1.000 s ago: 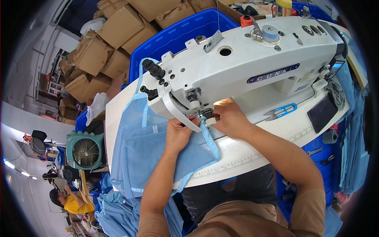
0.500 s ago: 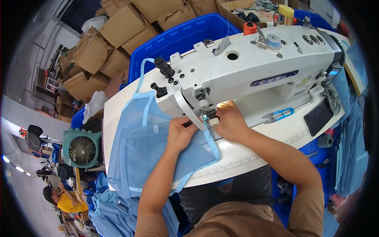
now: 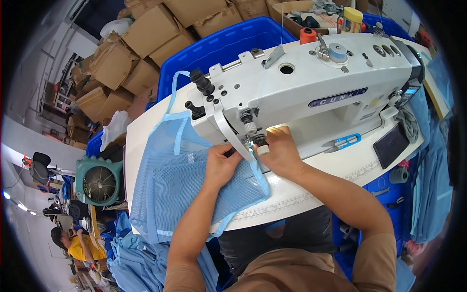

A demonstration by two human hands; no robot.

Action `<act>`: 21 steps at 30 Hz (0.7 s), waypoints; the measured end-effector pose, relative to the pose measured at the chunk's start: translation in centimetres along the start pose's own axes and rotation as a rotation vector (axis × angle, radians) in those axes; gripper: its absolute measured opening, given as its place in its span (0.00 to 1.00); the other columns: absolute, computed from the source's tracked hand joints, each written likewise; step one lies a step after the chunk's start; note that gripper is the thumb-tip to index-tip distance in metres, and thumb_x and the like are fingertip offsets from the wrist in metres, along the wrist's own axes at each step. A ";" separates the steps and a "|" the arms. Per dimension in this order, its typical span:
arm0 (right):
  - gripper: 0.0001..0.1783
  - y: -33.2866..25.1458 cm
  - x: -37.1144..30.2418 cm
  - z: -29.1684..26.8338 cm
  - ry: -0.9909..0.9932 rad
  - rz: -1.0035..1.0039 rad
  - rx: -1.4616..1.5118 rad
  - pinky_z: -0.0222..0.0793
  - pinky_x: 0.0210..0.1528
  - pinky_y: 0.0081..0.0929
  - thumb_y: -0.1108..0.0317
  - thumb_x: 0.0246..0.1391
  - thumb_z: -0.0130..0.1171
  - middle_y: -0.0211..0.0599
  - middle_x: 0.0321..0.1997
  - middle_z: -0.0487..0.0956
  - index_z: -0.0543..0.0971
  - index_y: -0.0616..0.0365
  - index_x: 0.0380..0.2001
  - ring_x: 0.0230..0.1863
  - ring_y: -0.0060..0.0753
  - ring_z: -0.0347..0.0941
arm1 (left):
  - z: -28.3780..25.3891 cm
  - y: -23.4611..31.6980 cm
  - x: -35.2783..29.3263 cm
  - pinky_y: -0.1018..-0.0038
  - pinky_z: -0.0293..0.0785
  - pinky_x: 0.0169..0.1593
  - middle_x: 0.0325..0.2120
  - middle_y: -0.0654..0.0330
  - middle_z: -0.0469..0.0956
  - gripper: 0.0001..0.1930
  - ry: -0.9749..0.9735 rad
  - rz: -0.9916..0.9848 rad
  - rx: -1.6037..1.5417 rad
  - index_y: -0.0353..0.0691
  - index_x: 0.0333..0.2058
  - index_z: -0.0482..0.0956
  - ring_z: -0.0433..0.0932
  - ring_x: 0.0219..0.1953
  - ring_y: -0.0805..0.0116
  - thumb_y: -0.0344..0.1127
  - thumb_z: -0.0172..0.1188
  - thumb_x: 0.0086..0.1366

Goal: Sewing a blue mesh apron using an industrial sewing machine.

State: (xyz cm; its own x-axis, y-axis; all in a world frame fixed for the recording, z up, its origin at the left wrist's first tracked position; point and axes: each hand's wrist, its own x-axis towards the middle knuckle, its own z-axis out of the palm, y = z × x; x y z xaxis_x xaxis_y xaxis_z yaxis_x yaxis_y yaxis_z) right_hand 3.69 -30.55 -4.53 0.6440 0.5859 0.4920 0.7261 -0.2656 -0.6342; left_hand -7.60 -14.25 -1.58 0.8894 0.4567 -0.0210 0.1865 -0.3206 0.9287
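Observation:
A white sewing machine (image 3: 301, 82) stands on the table in front of me. Light blue mesh fabric (image 3: 180, 194) with a pale blue binding strip (image 3: 260, 179) along its edge lies spread at the left, running under the machine's needle end. My left hand (image 3: 222, 164) is closed, its fingers pinching the fabric just left of the needle area. My right hand (image 3: 283, 155) is close on the needle's right side, fingers bent in. The presser parts and a pale knob (image 3: 262, 150) hide its fingertips and whatever they grip.
Blue-handled thread snips (image 3: 344, 142) and a dark phone (image 3: 390, 145) lie right of my right hand. A ruler strip (image 3: 277, 207) runs along the near table edge. Behind stand a blue bin (image 3: 194, 56) and cardboard boxes (image 3: 151, 36). At far left, a green fan (image 3: 98, 180) and a person in yellow (image 3: 82, 246).
Both hands stay at the needle area, and the fabric has hardly moved. The whole view has shifted slightly. The person in yellow has changed arm position.

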 end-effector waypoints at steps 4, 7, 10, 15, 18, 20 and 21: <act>0.02 0.4 0.1 -0.1 -0.020 -0.042 0.061 0.65 0.53 0.38 0.71 0.47 0.64 0.36 0.30 0.81 0.80 0.54 0.27 0.40 0.43 0.78 | -0.2 -0.3 0.2 0.76 0.76 0.36 0.30 0.61 0.89 0.07 0.019 0.083 0.020 0.36 0.40 0.91 0.80 0.31 0.78 0.29 0.71 0.65; 0.01 0.4 0.0 0.0 -0.013 -0.052 0.062 0.65 0.54 0.39 0.72 0.48 0.63 0.35 0.31 0.81 0.81 0.54 0.27 0.41 0.42 0.78 | -0.2 -0.1 0.1 0.76 0.76 0.37 0.31 0.60 0.89 0.07 0.019 0.071 0.032 0.36 0.40 0.92 0.81 0.32 0.77 0.30 0.71 0.64; 0.01 0.1 0.0 0.0 0.005 -0.043 0.048 0.65 0.54 0.39 0.72 0.48 0.63 0.35 0.31 0.82 0.82 0.54 0.27 0.41 0.42 0.79 | -0.2 0.1 0.0 0.76 0.77 0.38 0.31 0.60 0.89 0.08 0.016 0.080 0.047 0.36 0.40 0.92 0.82 0.32 0.76 0.30 0.71 0.64; 0.03 0.1 0.0 -0.1 -0.003 -0.048 0.070 0.65 0.53 0.39 0.73 0.48 0.63 0.36 0.31 0.81 0.82 0.55 0.28 0.41 0.43 0.78 | -0.1 0.2 0.0 0.76 0.77 0.38 0.31 0.59 0.89 0.08 0.018 0.123 0.047 0.36 0.40 0.92 0.83 0.32 0.76 0.29 0.71 0.64; 0.05 -0.4 0.1 -0.4 0.009 -0.008 0.058 0.65 0.53 0.40 0.73 0.47 0.63 0.37 0.31 0.80 0.81 0.56 0.30 0.40 0.44 0.78 | -0.1 0.1 0.0 0.75 0.78 0.38 0.31 0.59 0.89 0.07 0.022 0.131 0.069 0.36 0.40 0.92 0.83 0.33 0.76 0.29 0.71 0.63; 0.06 -0.7 0.2 -0.9 -0.044 -0.032 0.029 0.65 0.52 0.40 0.74 0.46 0.64 0.37 0.31 0.80 0.79 0.56 0.30 0.39 0.44 0.77 | 0.0 0.2 0.0 0.75 0.78 0.38 0.31 0.58 0.89 0.07 0.021 0.154 0.085 0.35 0.40 0.91 0.83 0.33 0.76 0.30 0.71 0.63; 0.06 -0.7 0.2 -0.8 -0.045 -0.033 0.030 0.65 0.52 0.40 0.74 0.46 0.64 0.37 0.31 0.80 0.79 0.56 0.30 0.39 0.44 0.77 | -0.1 0.1 0.0 0.75 0.78 0.38 0.31 0.58 0.89 0.07 0.022 0.153 0.085 0.35 0.40 0.91 0.83 0.33 0.76 0.30 0.71 0.63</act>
State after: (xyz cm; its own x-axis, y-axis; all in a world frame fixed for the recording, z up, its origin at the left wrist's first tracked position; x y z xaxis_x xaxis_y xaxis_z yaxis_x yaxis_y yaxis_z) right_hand 3.44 -30.84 -3.52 0.6080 0.6278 0.4861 0.7387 -0.2228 -0.6362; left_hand -7.67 -14.22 -1.49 0.9008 0.4150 0.1276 0.0850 -0.4569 0.8855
